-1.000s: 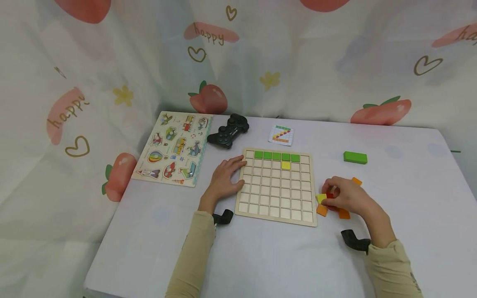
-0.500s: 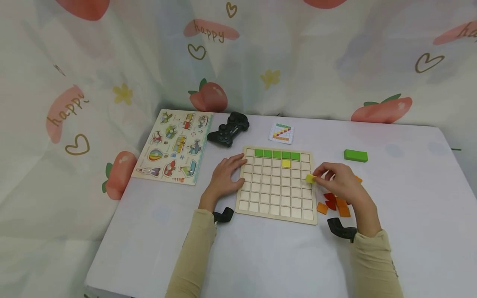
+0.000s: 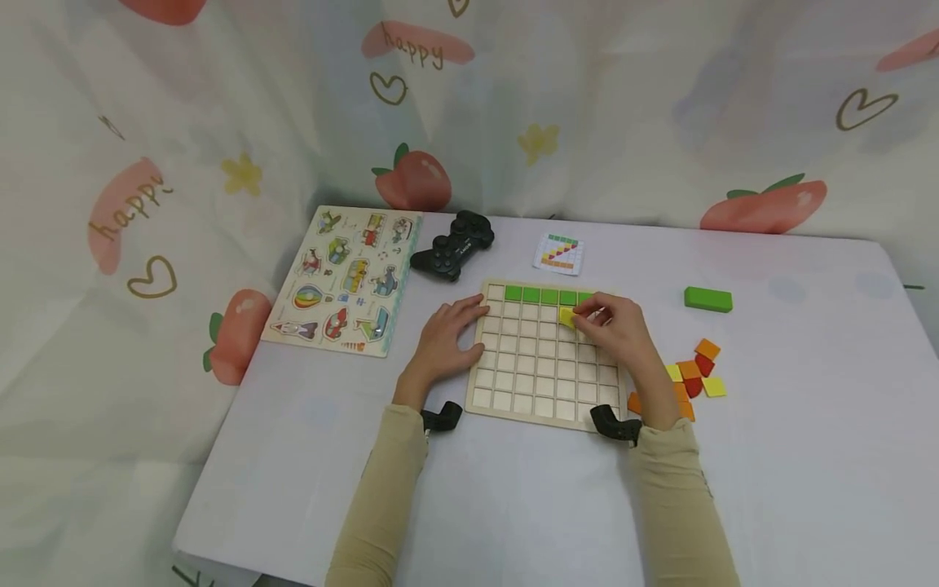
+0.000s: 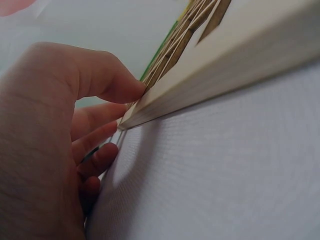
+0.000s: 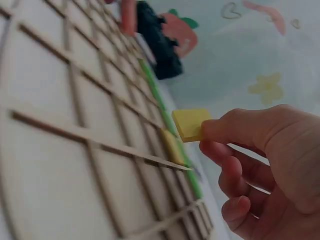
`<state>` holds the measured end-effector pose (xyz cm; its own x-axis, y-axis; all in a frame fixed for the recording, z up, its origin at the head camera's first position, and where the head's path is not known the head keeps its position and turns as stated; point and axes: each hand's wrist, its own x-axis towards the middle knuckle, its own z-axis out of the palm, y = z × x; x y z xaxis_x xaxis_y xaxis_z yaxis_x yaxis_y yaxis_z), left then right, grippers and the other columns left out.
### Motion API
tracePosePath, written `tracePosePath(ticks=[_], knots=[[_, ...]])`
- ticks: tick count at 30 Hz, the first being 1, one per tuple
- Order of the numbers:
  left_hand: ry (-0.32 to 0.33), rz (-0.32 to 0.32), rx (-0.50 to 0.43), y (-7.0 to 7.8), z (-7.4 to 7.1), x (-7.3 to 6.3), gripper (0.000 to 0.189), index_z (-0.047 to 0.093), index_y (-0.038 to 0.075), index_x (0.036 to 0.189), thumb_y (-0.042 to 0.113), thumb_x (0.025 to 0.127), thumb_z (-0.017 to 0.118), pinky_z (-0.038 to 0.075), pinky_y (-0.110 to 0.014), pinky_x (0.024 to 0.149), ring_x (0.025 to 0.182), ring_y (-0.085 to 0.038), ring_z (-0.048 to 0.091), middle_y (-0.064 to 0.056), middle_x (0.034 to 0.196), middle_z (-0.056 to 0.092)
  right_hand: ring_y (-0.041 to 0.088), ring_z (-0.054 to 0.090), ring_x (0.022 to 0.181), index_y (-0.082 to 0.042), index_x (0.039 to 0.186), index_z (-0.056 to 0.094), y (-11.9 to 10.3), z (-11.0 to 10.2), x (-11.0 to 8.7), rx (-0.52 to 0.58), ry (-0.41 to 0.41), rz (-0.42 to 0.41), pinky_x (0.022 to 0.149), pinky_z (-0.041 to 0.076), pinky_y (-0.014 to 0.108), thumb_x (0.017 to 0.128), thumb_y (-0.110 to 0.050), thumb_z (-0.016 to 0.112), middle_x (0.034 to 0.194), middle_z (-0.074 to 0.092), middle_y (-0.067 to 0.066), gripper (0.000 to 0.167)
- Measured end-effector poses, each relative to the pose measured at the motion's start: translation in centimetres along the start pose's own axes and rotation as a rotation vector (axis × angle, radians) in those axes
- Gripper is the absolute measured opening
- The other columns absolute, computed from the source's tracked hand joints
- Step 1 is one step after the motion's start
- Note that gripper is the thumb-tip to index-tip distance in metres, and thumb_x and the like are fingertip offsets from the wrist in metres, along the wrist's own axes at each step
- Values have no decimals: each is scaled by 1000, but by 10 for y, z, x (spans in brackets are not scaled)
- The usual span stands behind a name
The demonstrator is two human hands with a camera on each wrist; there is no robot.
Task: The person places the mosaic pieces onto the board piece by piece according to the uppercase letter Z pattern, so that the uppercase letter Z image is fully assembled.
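R hand [image 3: 612, 326], grip pinching yellow tile [image 5: 188, 124], is just over grid board [image 3: 524, 364], L hand [image 3: 444, 342] loose-fingered at its L edge; prob. best to square tile up b4 lowering flat.

In the head view, soft, moderately dim light is spreading evenly over the white tabletop [image 3: 513, 497] and the printed curtain [image 3: 484, 106], whose folds are producing faint grey gradients. Weak, soft-edged shadows are lying along the inner sides of the left sleeve [image 3: 377, 497] and right sleeve [image 3: 678, 497]. Fine detail on the small pattern card [image 3: 559, 254] is dissolving. In the left wrist view, the left hand [image 4: 50, 125] is appearing dark against the paler background, and a diffuse shadow is crossing the tabletop below the gridded board [image 4: 200, 85]. In the right wrist view, the board's grid is blurring, the curtain is sitting out of focus, and the yellow tile [image 5: 190, 122] is rendering more clearly.
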<state>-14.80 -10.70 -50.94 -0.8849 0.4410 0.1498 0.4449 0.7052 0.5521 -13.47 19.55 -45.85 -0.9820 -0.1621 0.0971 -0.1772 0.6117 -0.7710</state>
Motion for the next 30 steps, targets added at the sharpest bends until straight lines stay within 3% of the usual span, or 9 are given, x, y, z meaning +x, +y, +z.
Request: tracePosePath(ticks=[5,12,21,25,30], knots=[[-2,-3,-3,0,0,-1,63,55,18,142,31,80,60,41,-37,89,103,-19,48,5,154,40,20,57,72,-2,98,72,-3,18,3,3,-61,16,64,45,31,90,-10,68,90,69,12,11],[-2,6,-2,1,0,-1,64,54,18,142,32,80,60,41,-38,89,104,-20,49,4,154,40,23,59,79,-3,100,71,-6,28,0,-3,-76,41,71,47,36,90,-10,67,95,68,12,13],[-9,-6,-2,2,-2,0,63,54,19,143,31,81,61,41,-38,91,107,-19,48,5,155,39,23,54,79,-3,103,75,-5,25,-1,-145,-85,-1,67,42,35,91,-17,67,99,64,11,20],[-14,-3,-9,2,-2,0,63,54,19,142,31,81,61,41,-38,91,107,-19,48,5,155,39,26,55,83,-2,105,74,-3,0,-6,-158,-73,45,69,42,36,92,-17,67,102,64,13,22],[-6,-1,3,0,-1,0,63,54,19,142,31,81,61,41,-37,90,106,-19,49,5,154,39,31,53,90,1,115,69,9,-58,-26,-182,-149,261,68,46,34,92,-22,67,107,61,19,32]])
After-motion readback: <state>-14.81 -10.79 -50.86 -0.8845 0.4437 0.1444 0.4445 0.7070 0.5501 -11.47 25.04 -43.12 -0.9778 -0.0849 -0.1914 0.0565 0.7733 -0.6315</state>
